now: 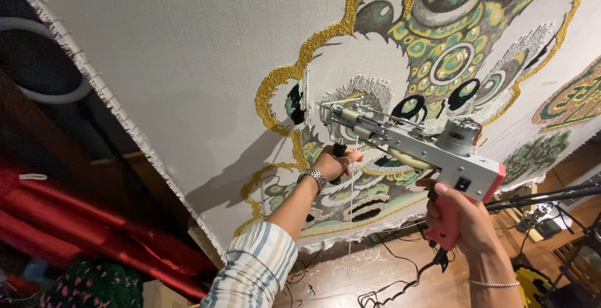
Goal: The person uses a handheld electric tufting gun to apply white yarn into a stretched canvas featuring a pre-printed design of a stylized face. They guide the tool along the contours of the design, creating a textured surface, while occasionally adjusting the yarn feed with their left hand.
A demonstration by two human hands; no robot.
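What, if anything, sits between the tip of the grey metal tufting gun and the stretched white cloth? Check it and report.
Nothing visible does. The grey metal tufting gun has its tip right at the stretched white cloth, beside the gold yarn outline. The left hand grips the black front handle, the right hand the pink rear grip. Only a thin white yarn strand hangs below.

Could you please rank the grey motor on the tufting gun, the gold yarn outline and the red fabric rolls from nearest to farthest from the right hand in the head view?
From the right hand on the pink grip:
1. Grey motor, just above the hand on the gun's body.
2. Gold yarn outline, up to the left on the stretched cloth.
3. Red fabric rolls, far left, low in the picture.
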